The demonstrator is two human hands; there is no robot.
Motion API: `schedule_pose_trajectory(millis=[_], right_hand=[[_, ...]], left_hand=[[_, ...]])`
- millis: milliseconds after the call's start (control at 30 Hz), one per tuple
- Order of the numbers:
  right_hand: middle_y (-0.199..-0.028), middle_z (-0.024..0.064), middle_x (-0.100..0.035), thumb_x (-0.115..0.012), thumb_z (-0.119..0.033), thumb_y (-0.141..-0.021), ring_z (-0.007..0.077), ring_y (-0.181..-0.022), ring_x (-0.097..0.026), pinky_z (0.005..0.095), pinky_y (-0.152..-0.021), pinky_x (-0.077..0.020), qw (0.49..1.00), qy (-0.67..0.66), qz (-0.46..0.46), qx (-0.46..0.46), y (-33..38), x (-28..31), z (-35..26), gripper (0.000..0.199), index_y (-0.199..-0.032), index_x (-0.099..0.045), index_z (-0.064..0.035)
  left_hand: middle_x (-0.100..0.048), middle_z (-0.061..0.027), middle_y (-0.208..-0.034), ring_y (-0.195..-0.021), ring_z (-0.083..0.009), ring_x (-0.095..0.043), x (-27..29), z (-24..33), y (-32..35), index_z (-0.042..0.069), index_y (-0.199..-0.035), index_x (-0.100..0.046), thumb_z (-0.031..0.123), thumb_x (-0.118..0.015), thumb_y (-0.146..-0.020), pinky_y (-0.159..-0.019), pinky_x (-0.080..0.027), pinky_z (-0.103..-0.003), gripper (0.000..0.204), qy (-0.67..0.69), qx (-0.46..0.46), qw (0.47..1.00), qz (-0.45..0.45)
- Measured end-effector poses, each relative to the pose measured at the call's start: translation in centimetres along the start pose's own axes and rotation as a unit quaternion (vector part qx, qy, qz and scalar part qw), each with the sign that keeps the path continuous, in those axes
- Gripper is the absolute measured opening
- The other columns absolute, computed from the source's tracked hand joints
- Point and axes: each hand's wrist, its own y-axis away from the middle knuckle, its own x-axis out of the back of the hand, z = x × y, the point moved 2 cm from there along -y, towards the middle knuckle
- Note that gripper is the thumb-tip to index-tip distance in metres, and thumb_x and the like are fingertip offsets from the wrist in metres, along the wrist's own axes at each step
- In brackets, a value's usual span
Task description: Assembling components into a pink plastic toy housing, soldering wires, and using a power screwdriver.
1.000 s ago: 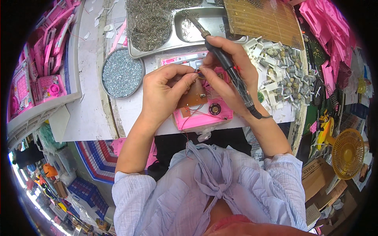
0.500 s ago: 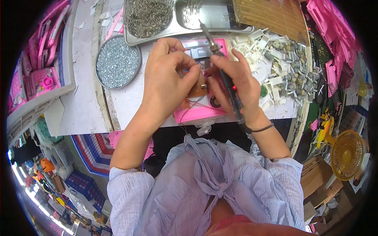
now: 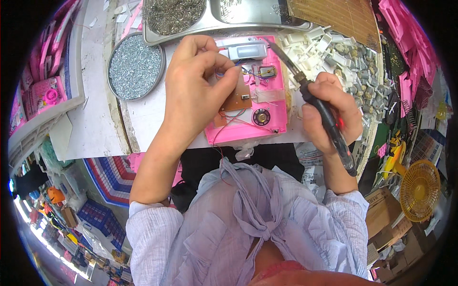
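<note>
A pink plastic toy housing lies open on the table, with a brown circuit board, a small round speaker, a grey battery-box-like part and thin red and blue wires inside. My left hand is over its left side, thumb and forefinger pinched on a thin wire by the board's upper edge; the fingers partly hide it. My right hand grips a black-handled soldering iron with a red light. Its metal tip points up and left, above the housing's far right corner, apart from the board.
A round dish of small silver screws stands left of the housing. Behind is a metal tray with small metal parts. White plastic pieces and grey motor-like parts pile up at right. Pink housings lie at far left.
My right hand has moved right and toward me with the soldering iron, uncovering the board and speaker. My left hand keeps its pinch beside the board. The whole view has shifted slightly.
</note>
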Motion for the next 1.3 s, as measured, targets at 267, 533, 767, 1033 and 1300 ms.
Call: schedule_pose_trajectory(millis=[267, 533, 767, 1033, 1300], right_hand=[[-0.066, 0.0056, -0.063, -0.077, 0.002, -0.069, 0.0212, -0.052, -0.055, 0.0345, -0.064, -0.0496, 0.998, -0.009, -0.065, 0.020, 0.0, -0.9, 0.4, 0.036, -0.104, -0.069, -0.0018], [-0.063, 0.0052, -0.060, -0.077, 0.002, -0.067, 0.0231, -0.052, -0.054, 0.0348, -0.064, -0.0497, 0.998, 0.023, -0.052, 0.033, 0.2, -1.8, 0.9, 0.031, -0.097, -0.072, -0.0033], [-0.063, 0.0040, -0.059, -0.077, 0.003, -0.067, 0.0226, -0.052, -0.054, 0.0345, -0.065, -0.0494, 0.997, 0.026, -0.062, 0.033, 0.0, -1.9, 0.8, 0.032, -0.097, -0.072, -0.0036], [-0.063, 0.0000, -0.055, -0.080, 0.003, -0.063, 0.0190, -0.053, -0.052, 0.0326, -0.064, -0.0471, 0.988, 0.079, -0.111, 0.071, -0.3, -1.6, 0.6, 0.039, -0.099, -0.073, -0.0086], [-0.063, 0.0015, -0.056, -0.081, 0.003, -0.062, 0.0198, -0.053, -0.051, 0.0319, -0.062, -0.0451, 0.991, 0.056, -0.103, 0.056, -0.3, -0.8, 0.5, 0.037, -0.097, -0.073, -0.0068]], left_hand=[[-0.058, -0.0058, -0.102, -0.077, -0.0098, -0.056, -0.3, -0.5, 0.3, 0.000, -0.085, -0.073, 0.004, -0.080, -0.080, -0.063, -0.046, -0.022, 0.010, -0.037, -0.046, 0.998, 0.033], [-0.057, -0.0085, -0.098, -0.076, -0.0192, -0.058, -0.6, -0.4, 0.2, 0.001, -0.080, -0.071, 0.003, -0.080, -0.074, -0.064, -0.048, -0.031, 0.010, -0.029, -0.051, 0.997, 0.052], [-0.057, -0.0085, -0.097, -0.077, -0.0191, -0.058, -0.6, -0.3, 0.2, 0.001, -0.079, -0.070, 0.002, -0.080, -0.074, -0.063, -0.048, -0.031, 0.010, -0.018, -0.042, 0.997, 0.055], [-0.058, -0.0096, -0.098, -0.079, -0.0208, -0.059, -0.7, -0.5, 0.3, 0.002, -0.079, -0.071, 0.003, -0.079, -0.074, -0.066, -0.049, -0.032, 0.010, -0.009, -0.038, 0.997, 0.059], [-0.059, -0.0106, -0.099, -0.082, -0.0230, -0.060, -0.8, -0.4, 0.3, 0.002, -0.079, -0.071, 0.003, -0.080, -0.074, -0.069, -0.050, -0.034, 0.011, -0.023, -0.045, 0.997, 0.062]])
